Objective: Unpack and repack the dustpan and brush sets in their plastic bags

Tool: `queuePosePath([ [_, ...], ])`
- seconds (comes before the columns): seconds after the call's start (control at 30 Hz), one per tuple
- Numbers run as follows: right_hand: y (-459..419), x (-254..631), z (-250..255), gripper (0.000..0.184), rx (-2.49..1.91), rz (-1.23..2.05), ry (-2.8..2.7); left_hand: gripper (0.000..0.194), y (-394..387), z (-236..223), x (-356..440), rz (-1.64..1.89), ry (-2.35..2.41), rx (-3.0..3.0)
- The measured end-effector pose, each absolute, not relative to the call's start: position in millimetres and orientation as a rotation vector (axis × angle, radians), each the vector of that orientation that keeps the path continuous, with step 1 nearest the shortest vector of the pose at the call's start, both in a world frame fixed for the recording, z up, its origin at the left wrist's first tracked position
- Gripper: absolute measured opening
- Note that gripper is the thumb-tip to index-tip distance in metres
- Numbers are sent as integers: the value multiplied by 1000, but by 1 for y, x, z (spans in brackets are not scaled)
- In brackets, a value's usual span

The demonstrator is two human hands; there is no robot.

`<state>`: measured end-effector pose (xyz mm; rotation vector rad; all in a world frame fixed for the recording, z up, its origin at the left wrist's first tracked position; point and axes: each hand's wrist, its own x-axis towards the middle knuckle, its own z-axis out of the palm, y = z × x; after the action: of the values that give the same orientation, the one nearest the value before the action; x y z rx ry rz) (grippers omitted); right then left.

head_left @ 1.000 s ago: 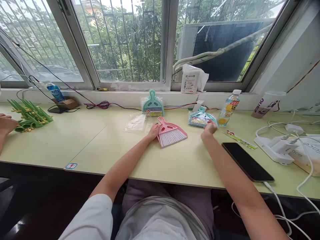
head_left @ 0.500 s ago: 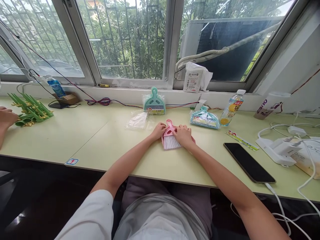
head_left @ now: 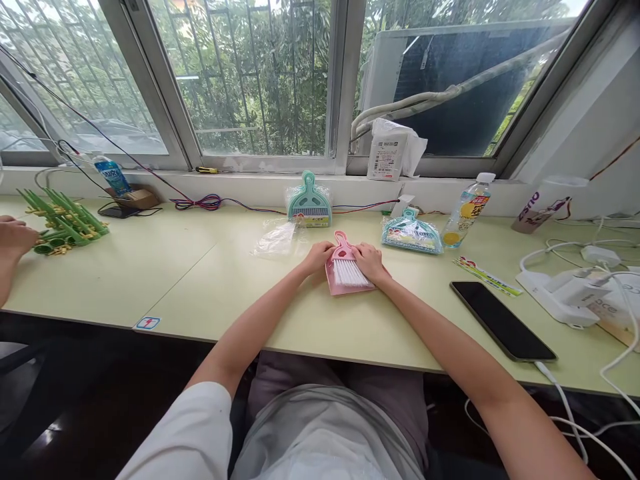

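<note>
On the table in front of me lies a small pink dustpan (head_left: 344,291) with a pink hand brush (head_left: 344,254) on top of it, white bristles toward me. My left hand (head_left: 319,257) grips the left edge by the handle end, fingers bent. From the right, my right hand (head_left: 369,262) has its fingers curled over the brush's shoulder and the pan's side. The fingertips are partly hidden. Beyond my hands, a wrapped green brush-and-dustpan set (head_left: 309,203) leans upright by the wall. Another wrapped green set (head_left: 413,235) lies to the right.
Crumpled clear plastic (head_left: 275,238) lies behind my left hand. To the right are a drink bottle (head_left: 466,212), a label strip (head_left: 487,276), a phone (head_left: 501,320) on a cable and a power strip (head_left: 555,293). At far left, another person's hand (head_left: 17,237) is near green stalk-like pieces (head_left: 75,223).
The brush has shifted up along the dustpan, away from me, so the pan's front edge now shows below the bristles. My right hand has moved slightly up with it. The view shifted slightly.
</note>
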<state>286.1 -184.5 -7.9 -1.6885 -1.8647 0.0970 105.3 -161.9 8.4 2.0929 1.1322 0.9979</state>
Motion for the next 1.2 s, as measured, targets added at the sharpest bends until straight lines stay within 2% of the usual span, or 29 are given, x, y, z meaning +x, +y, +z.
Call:
queuePosePath([
  [0.3, -193, 290, 6, 34, -1589, 92, -1766, 36, -176, 30, 113, 1029, 1088, 2208],
  [0.53, -212, 284, 22, 29, -1541, -74, -1804, 34, -193, 36, 122, 1235, 1094, 2232],
  [0.7, -212, 286, 29, 25, -1608, 44, -1776, 27, -194, 31, 128, 1332, 1072, 2257],
  [1.07, -202, 295, 29, 25, -1670, 308, -1657, 30, -181, 32, 128, 1150, 971, 2295],
  [1.2, -200, 302, 29, 27, -1644, 282, -1698, 32, -180, 35, 127, 1131, 949, 2341],
])
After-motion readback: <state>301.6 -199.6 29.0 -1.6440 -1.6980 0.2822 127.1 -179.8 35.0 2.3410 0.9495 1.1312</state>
